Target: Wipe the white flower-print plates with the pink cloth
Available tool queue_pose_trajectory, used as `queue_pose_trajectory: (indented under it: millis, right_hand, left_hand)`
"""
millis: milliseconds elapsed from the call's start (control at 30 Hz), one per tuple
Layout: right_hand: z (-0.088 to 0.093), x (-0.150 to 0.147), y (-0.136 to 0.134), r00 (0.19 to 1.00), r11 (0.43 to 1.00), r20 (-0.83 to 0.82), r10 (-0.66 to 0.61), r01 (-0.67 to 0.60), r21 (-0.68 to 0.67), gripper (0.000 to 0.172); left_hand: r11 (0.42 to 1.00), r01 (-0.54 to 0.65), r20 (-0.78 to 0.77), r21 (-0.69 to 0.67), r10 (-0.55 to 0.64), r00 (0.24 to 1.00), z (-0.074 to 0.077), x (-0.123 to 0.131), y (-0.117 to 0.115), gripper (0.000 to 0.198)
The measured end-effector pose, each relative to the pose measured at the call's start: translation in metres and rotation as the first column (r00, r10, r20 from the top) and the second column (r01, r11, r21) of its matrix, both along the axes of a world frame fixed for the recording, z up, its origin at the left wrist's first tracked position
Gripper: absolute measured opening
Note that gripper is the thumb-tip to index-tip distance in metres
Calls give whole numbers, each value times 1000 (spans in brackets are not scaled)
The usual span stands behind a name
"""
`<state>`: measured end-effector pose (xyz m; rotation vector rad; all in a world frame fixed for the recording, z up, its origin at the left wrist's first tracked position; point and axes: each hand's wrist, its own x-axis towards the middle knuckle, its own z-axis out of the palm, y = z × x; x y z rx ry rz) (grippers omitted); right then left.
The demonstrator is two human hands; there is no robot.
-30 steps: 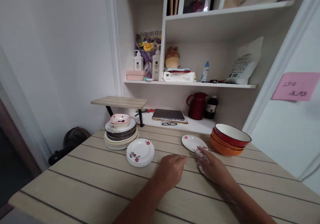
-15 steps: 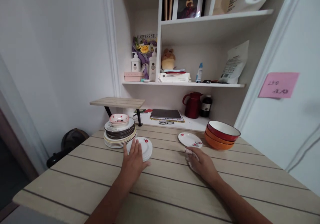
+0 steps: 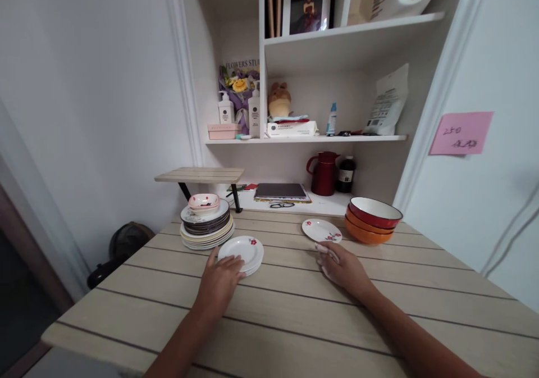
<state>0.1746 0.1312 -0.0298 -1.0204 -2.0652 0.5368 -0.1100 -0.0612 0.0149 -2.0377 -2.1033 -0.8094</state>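
Note:
My left hand (image 3: 222,281) rests at the near left side of a small stack of white plates (image 3: 244,250) with a red flower on the top one. Its fingers lie over the near rim, slightly apart, and the thumb is by the edge. My right hand (image 3: 346,271) is closed around a crumpled white cloth or tissue (image 3: 326,259), partly hidden by the fingers. Just beyond that hand lies an oval white plate (image 3: 322,230) with red flowers.
A taller stack of mixed plates (image 3: 207,232), topped by small pink-patterned bowls (image 3: 204,203), stands at left by a raised wooden stand (image 3: 200,174). Nested red and orange bowls (image 3: 373,221) are at right. Glasses (image 3: 282,205), a laptop (image 3: 280,190) and a red jug (image 3: 324,174) sit behind.
My left hand has drawn back toward me from lying across the small plate stack to its near rim. My right hand stays about the same, still holding the white cloth or tissue.

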Motion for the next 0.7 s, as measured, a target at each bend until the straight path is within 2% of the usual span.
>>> queue_pose_trajectory:
  millis: [167,267,367,400,467,500,567,700]
  right_hand:
    - [2,2,-2,998,998,-59,32,-35,-42,35]
    - [7,-1,-8,975,984,-204,84,-113,-135,37]
    - [15,-12,-24,905,935,-407,123,-243,-259,39]
    - [18,-17,-32,869,897,-473,146,-318,-307,40]
    - [24,-29,-48,816,735,-536,218,-498,-460,37]
    - [26,-35,-55,805,663,-540,246,-546,-513,34]
    - [31,-47,-69,805,569,-493,330,-587,-576,30]
    - [39,-64,-88,780,406,-583,225,-619,-672,31]
  left_hand:
    - [1000,-17,-44,-10,17,999,-4,-5,-5,28]
    - [1000,-4,-35,17,5,999,-7,-7,-5,28]
    - [999,4,21,34,-4,1000,-9,-7,-5,26]
    - [1000,-5,49,30,4,999,-9,-7,-5,25]
    - [999,-42,110,12,40,993,-9,-6,-5,24]
    - [998,-63,140,4,62,988,-9,-5,-5,24]
    - [995,-101,196,-6,100,975,-7,-5,-4,24]
    - [989,-144,274,-31,146,951,-1,-6,-2,21]
